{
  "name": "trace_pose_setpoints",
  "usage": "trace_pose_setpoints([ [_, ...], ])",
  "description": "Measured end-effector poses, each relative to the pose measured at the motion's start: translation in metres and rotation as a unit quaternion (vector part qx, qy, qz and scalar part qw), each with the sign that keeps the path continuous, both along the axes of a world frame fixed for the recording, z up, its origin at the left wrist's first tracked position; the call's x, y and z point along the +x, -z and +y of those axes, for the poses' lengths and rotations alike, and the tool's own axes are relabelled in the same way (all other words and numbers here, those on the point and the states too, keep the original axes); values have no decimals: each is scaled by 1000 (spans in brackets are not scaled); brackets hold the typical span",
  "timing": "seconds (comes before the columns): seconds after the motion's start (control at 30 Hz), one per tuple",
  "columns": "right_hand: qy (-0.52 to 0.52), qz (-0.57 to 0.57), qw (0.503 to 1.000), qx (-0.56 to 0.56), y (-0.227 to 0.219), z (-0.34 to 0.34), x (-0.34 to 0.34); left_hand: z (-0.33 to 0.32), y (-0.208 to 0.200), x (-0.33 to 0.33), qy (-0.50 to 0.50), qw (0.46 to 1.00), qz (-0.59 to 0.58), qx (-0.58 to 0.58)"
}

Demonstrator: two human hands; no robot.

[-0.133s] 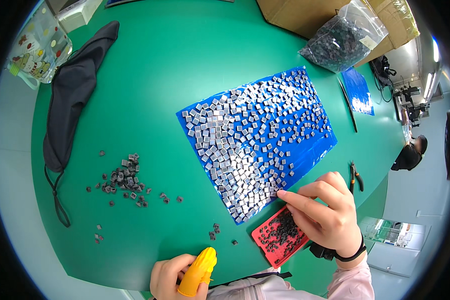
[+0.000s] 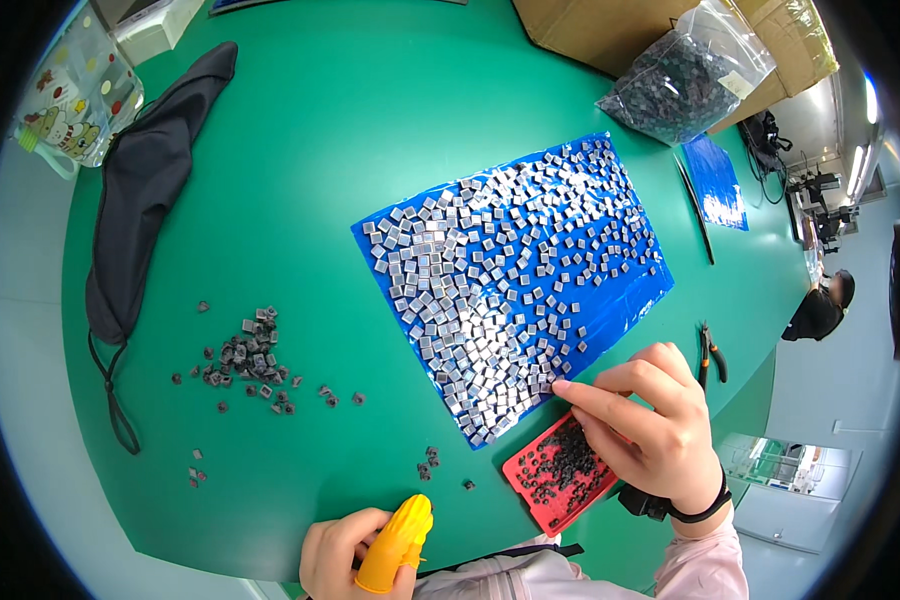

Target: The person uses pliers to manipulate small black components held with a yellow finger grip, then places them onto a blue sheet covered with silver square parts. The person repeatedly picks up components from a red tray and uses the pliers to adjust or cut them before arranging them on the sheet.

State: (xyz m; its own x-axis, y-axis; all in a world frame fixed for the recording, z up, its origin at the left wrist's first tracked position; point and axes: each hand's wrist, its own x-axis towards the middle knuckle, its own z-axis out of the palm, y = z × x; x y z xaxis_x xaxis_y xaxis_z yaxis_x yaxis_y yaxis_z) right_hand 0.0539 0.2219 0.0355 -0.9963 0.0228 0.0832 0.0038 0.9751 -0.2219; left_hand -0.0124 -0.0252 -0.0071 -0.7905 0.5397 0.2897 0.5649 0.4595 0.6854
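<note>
My left hand (image 2: 355, 555) is at the lower edge, its fingers curled in and a yellow finger cot (image 2: 398, 540) over the thumb; what they hold, if anything, is hidden. My right hand (image 2: 655, 425) reaches over a red tray (image 2: 530, 464) of small black parts (image 2: 573, 462). Its index fingertip touches one of the small silvery square pieces (image 2: 557, 386) at the near edge of a blue sheet (image 2: 610, 325). The thumb stays a little apart below the index finger. Many such squares cover the sheet, densest on its left side.
Dark small parts (image 2: 250, 355) lie heaped on the green table (image 2: 300, 200). Left of them is a black fabric pouch (image 2: 145, 200). A clear bag of dark parts (image 2: 680, 85) and a cardboard box (image 2: 580, 30) stand far right. Pliers (image 2: 710, 355) and tweezers (image 2: 697, 210) lie at right.
</note>
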Motion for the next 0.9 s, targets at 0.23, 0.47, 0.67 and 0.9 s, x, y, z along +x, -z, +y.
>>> trace_pose_setpoints([
  [0.23, 7, -4, 1000, -24, 2, 1, 0, 0, 0, 0, -4, 1000, -14, 4],
  [0.47, 21, 5, 999, -36, 5, 1, 1, 0, 1, 1, -6, 1000, -13, 4],
  [0.67, 38, -11, 997, -68, 2, 1, -2, 0, 0, 0, -5, 1000, -13, 5],
  [0.9, 46, -28, 994, -91, -2, 0, -3, 1, 0, 0, -12, 1000, -19, 12],
])
